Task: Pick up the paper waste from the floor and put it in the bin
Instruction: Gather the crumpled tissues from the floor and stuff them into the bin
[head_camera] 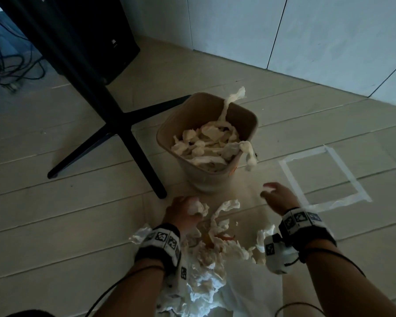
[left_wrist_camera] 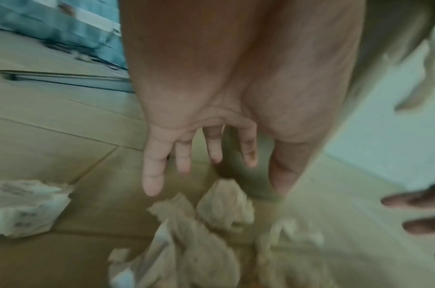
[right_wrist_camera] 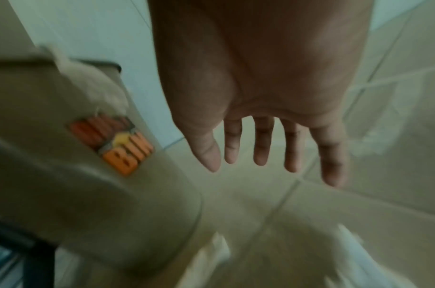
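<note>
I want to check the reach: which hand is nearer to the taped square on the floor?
Right. The right hand hovers open just beside the taped square, near its closer left corner. The left hand is farther away, over the paper pile in front of the bin.

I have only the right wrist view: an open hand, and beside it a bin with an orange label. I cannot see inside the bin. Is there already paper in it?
Observer: Yes. The head view shows the bin holding a lot of crumpled paper.
Operator: Is paper still left on the floor?
Observer: Yes. A pile of paper waste lies on the floor in front of the bin, between the two wrists.
Operator: And the left hand, does it hold a piece?
Observer: No. The left hand is low at the pile's far edge. The left wrist view shows its fingers straight and holding nothing.
</note>
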